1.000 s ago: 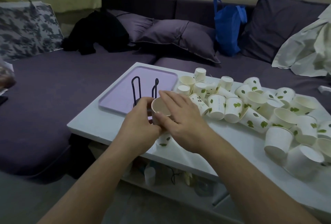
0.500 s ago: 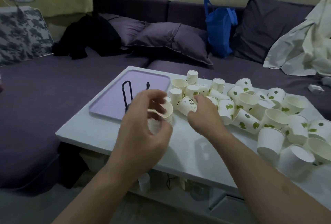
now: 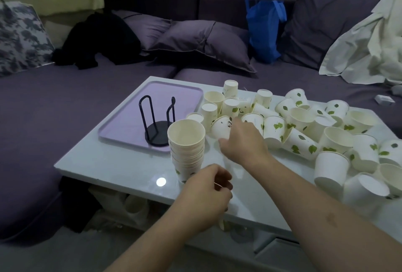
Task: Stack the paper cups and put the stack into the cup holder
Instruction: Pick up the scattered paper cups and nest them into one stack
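Head view, items as I log them. One stack of paper cups (image 3: 186, 145): standing upright on the bench (image 3: 121, 169), long axis vertical, mouth up, near the front edge and just beside the tray's near corner; I count roughly eight nested rims, not exact. One cup holder (image 3: 157, 123): black wire, two upright loops on a round base, standing on the one lilac tray (image 3: 121, 119), with no cups in it. Loose cups (image 3: 300, 132): some two dozen heaped across the right of the bench, some upright, some inverted, some on their sides; exact count I cannot tell. One tipped cup (image 3: 221, 127): lying on its side, mouth toward me and left, long axis roughly level. My right hand (image 3: 243, 141): fingers curled at that tipped cup, touching its rim. My left hand (image 3: 206, 195): fingers curled around the foot of the stack; the contact itself is hidden by the hand. One blue bag (image 3: 264, 30) on the sofa behind.
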